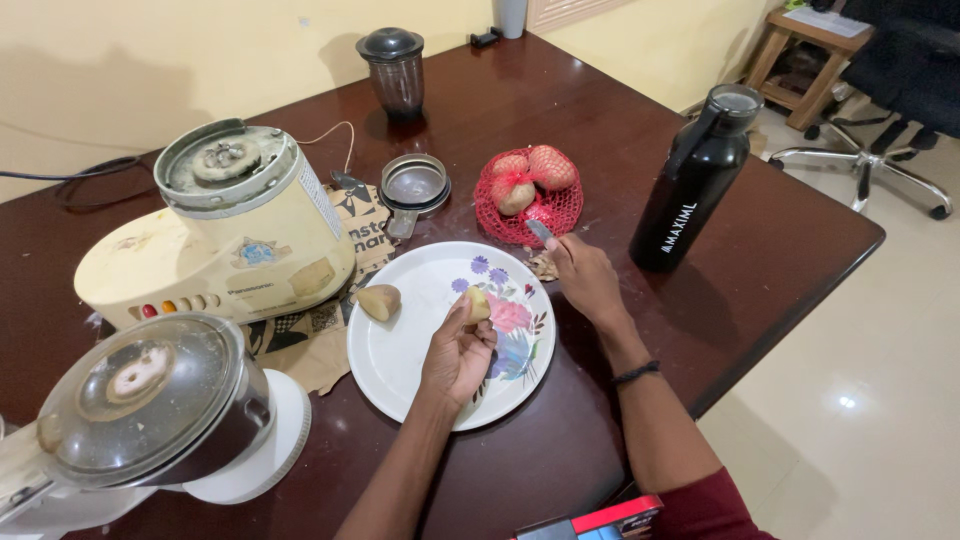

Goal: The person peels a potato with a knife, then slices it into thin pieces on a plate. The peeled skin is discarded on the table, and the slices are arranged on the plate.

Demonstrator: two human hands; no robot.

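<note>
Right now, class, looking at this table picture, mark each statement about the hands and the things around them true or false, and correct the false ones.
1. The left hand holds a peeled potato piece over the plate. True.
2. The right hand holds a spoon. False: it holds a knife.
3. The red net bag holds potatoes. True.
4. The black bottle lies on its side. False: it stands upright.
5. Another potato sits at the plate's left edge. True.

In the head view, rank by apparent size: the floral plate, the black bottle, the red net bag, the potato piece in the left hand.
1. floral plate
2. black bottle
3. red net bag
4. potato piece, in the left hand
</note>
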